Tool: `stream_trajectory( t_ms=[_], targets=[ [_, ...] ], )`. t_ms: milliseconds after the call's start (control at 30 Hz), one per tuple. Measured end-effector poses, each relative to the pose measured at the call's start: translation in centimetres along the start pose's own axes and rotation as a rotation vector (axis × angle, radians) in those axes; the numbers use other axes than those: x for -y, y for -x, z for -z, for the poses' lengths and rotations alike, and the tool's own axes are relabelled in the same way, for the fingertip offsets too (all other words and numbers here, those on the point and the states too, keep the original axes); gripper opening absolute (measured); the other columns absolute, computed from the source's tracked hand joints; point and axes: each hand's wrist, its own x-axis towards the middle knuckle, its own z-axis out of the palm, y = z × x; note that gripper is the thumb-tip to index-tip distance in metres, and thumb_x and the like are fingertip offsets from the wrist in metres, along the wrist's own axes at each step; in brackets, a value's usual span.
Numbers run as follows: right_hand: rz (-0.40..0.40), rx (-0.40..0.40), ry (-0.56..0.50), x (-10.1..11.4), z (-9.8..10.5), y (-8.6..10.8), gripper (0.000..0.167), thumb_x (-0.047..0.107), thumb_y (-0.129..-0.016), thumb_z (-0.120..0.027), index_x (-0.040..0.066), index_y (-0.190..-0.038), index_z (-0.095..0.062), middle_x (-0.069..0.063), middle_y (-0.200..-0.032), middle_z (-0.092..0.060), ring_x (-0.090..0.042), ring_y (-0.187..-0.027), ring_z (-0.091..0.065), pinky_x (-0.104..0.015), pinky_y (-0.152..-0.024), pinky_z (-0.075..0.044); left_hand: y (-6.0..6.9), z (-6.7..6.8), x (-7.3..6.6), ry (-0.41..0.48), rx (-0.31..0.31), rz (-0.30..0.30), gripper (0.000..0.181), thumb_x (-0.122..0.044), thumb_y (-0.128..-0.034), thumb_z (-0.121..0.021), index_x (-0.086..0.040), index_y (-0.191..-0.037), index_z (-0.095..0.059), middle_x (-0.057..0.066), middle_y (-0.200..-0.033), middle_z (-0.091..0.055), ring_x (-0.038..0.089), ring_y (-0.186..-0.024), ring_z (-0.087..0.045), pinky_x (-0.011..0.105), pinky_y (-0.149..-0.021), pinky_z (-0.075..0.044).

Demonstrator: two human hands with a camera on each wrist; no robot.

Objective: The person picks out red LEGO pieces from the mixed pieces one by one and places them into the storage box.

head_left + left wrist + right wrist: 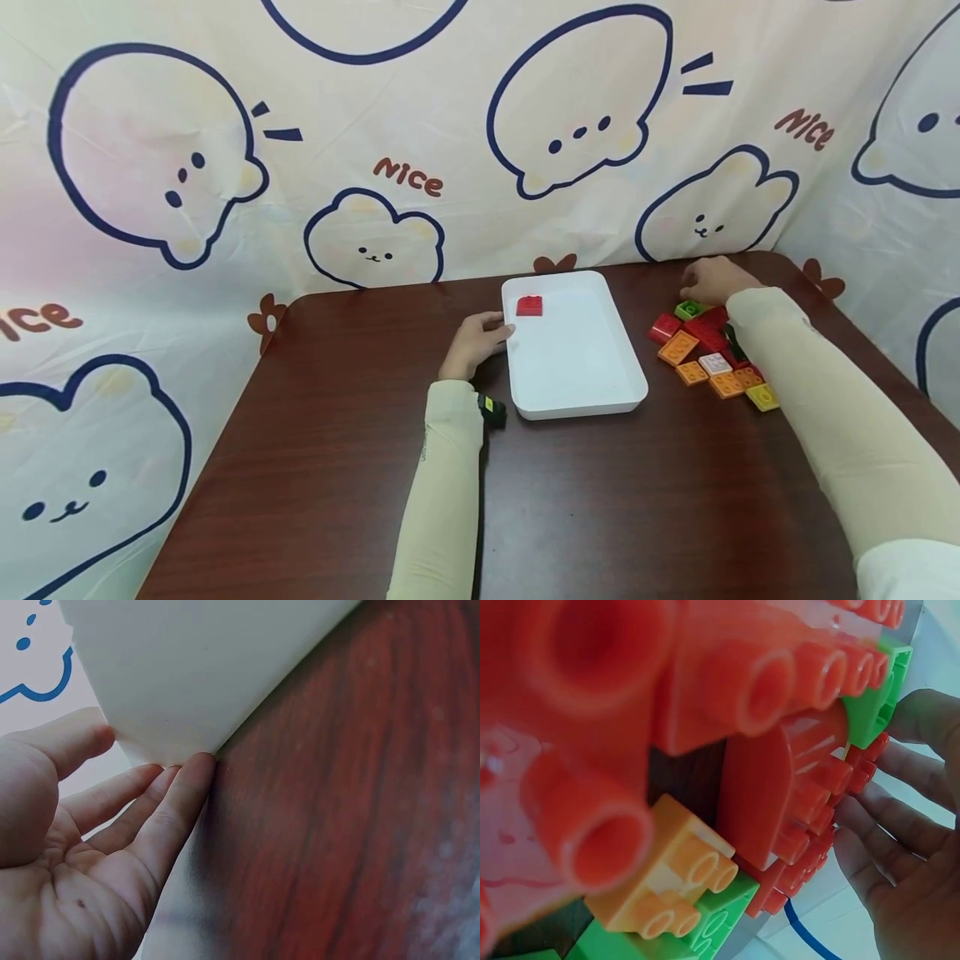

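Observation:
My left hand [472,342] holds the left side of a white tray [577,367], its thumb at the rim. In the left wrist view, the fingertips meet the tray's lower edge [176,742]. A red brick [529,307] lies in the tray's far left corner. My right hand [716,279] reaches to the far side of a brick pile, with fingers loosely bent beside a green brick [688,310] and red bricks [708,325]. In the right wrist view, its fingers [900,817] reach the red studs, the thumb close to the green brick. No brick is seen held.
Orange bricks [678,348], a white brick [715,363] and a yellow brick [763,397] lie at the pile's near side. The dark wooden table [337,467] runs back to a printed curtain [375,108]. A black device [492,412] sits at the left wrist.

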Motion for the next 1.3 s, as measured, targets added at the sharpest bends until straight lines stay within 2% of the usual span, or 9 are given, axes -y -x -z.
stream_trajectory(
  t_ms=[167,633,833,1300],
  targets=[
    [0.015,0.003,0.022,-0.13,-0.22,-0.13,0.039,0.021,-0.098,-0.065,-0.009,-0.123,-0.062,-0.029,-0.114,-0.065,-0.038,-0.094,-0.059,-0.057,-0.085,-0.054,0.22,-0.06,0.06,-0.008,0.002,0.005,0.053,-0.023,-0.0975,-0.071,-0.002,-0.144,-0.055,0.016,-0.136,-0.059,0.025,-0.109,-0.068,0.039,-0.099,-0.054],
    [0.031,-0.001,0.032,0.21,-0.31,-0.35,0.042,0.021,-0.096,-0.068,-0.008,-0.126,-0.061,-0.031,-0.118,-0.063,-0.039,-0.095,-0.060,-0.061,-0.089,-0.053,0.19,0.00,-0.03,0.010,0.006,-0.003,0.053,-0.021,-0.0977,-0.071,-0.001,-0.144,-0.054,0.017,-0.138,-0.057,0.025,-0.110,-0.068,0.039,-0.099,-0.054],
    [0.025,0.010,0.024,0.71,-0.29,0.15,0.040,0.019,-0.097,-0.066,-0.009,-0.125,-0.061,-0.031,-0.117,-0.064,-0.038,-0.095,-0.060,-0.059,-0.088,-0.054,0.11,-0.02,0.09,0.005,0.010,0.008,0.054,-0.022,-0.0977,-0.071,-0.001,-0.144,-0.054,0.017,-0.137,-0.058,0.025,-0.110,-0.067,0.039,-0.099,-0.054],
    [0.046,0.012,0.035,0.65,-0.41,-0.40,0.041,0.023,-0.096,-0.068,-0.007,-0.123,-0.063,-0.025,-0.110,-0.067,-0.036,-0.091,-0.059,-0.053,-0.083,-0.056,0.09,0.05,0.00,0.003,0.008,0.001,0.052,-0.022,-0.0976,-0.071,-0.002,-0.143,-0.055,0.016,-0.137,-0.059,0.025,-0.109,-0.068,0.039,-0.098,-0.054]
  ],
)
